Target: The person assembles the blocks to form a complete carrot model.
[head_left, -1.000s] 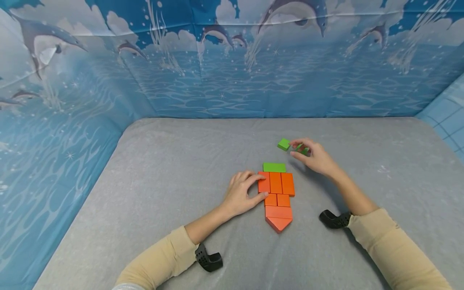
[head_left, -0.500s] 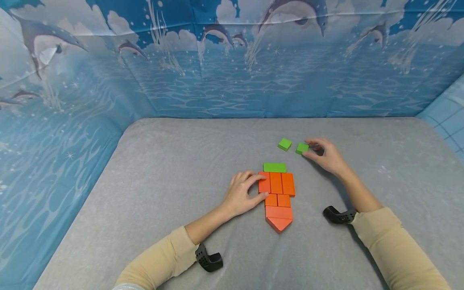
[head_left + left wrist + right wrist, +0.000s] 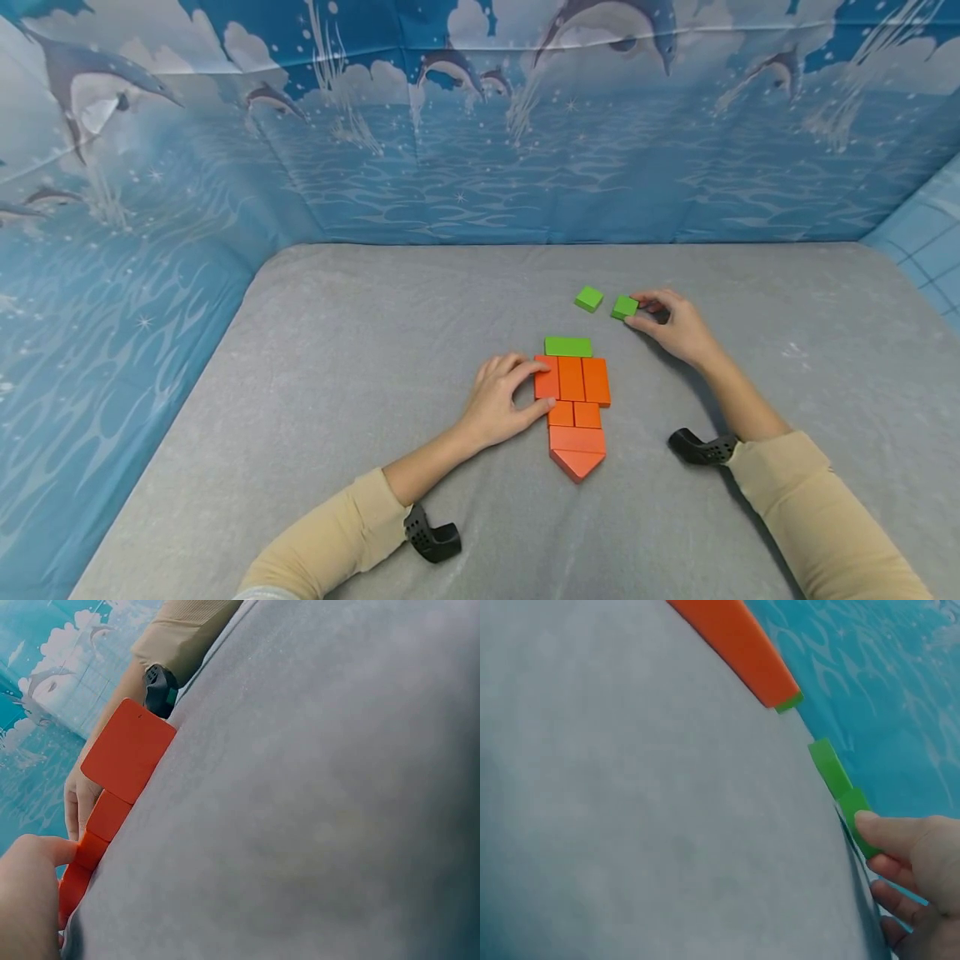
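Flat on the grey cloth, several orange blocks [image 3: 571,380] form a column that tapers to a red-orange triangular block [image 3: 577,463] at the near end. A green rectangular block [image 3: 567,347] lies against the far end. My left hand [image 3: 498,402] holds the leftmost orange block [image 3: 547,385], index finger near its far end and thumb at its near end. My right hand [image 3: 676,325] pinches a small green block [image 3: 624,307] between thumb and index finger; the right wrist view shows the thumb against this green block [image 3: 857,819]. Another small green block [image 3: 588,299] lies just left of it.
Grey cloth [image 3: 360,333] covers the surface. Blue curtains with dolphins [image 3: 465,183] stand along the back and left side. Each wrist carries a black curved device, one by the left sleeve [image 3: 432,533], one by the right sleeve [image 3: 701,447].
My right hand has moved right and slightly nearer, uncovering the right small green block, which it now pinches at its right side. My left hand and the orange blocks have stayed put.
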### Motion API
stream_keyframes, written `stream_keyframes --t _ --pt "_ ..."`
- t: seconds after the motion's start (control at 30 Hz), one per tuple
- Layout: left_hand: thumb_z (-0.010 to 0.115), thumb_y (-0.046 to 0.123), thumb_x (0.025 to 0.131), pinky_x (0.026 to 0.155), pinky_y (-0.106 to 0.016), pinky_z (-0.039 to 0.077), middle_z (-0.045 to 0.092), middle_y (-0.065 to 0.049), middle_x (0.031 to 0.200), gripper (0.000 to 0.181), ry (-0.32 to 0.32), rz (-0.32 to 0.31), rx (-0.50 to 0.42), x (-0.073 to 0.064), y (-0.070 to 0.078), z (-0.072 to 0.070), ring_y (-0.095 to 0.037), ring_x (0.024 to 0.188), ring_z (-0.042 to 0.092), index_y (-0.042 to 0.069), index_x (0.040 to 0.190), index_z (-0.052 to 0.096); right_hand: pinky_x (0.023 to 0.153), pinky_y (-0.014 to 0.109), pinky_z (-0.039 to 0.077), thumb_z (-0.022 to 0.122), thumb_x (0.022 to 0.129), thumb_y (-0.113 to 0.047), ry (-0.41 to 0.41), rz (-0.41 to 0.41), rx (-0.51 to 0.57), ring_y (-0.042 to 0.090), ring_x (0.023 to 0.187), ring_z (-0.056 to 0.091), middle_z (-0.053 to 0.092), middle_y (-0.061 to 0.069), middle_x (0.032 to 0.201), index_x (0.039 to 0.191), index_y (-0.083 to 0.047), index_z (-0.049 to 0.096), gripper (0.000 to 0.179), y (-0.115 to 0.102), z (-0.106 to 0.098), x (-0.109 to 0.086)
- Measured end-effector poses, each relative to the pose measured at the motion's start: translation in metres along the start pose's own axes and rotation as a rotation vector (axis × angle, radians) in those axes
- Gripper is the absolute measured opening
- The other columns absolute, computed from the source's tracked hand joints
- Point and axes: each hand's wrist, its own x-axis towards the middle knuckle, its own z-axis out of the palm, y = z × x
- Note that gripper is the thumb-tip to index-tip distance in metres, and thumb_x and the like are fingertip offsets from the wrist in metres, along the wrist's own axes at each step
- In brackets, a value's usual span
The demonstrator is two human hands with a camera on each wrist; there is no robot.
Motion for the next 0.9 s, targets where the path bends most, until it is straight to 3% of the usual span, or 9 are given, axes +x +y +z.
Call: stream_keyframes --t 0.33,0.6,0.9 --pt "0.064 0.039 0.082 0.094 -0.039 0.031 0.054 -0.001 0.108 0.039 0.0 -0.007 0.001 0.0 0.0 0.001 -0.017 0.1 0.045 0.019 0.116 0.06 0.062 0.029 0.045 0.065 0.085 -0.026 -0.097 0.066 0.048 0.028 0.092 0.05 0.056 0.02 0.106 0.118 0.001 0.055 0.044 -0.028 0.009 -0.01" --pt "0.064 0.039 0.082 0.093 -0.038 0.032 0.054 -0.001 0.108 0.039 -0.003 -0.002 0.002 -0.001 0.001 0.0 -0.017 0.098 0.045 0.019 0.116 0.06 0.073 0.036 0.039 0.068 0.082 -0.016 -0.082 0.021 0.054 0.028 0.089 0.049 0.058 0.02 0.1 0.112 0.005 0.057 0.038 -0.033 0.02 -0.013" --pt "0.064 0.039 0.082 0.093 -0.038 0.031 0.054 0.0 0.107 0.039 0.001 -0.004 -0.007 -0.001 0.001 0.0 -0.017 0.097 0.045 0.019 0.116 0.06 0.076 0.039 0.039 0.071 0.08 -0.017 -0.094 0.013 0.038 0.029 0.089 0.049 0.059 0.02 0.099 0.112 0.004 0.057 0.041 -0.033 0.023 -0.014"
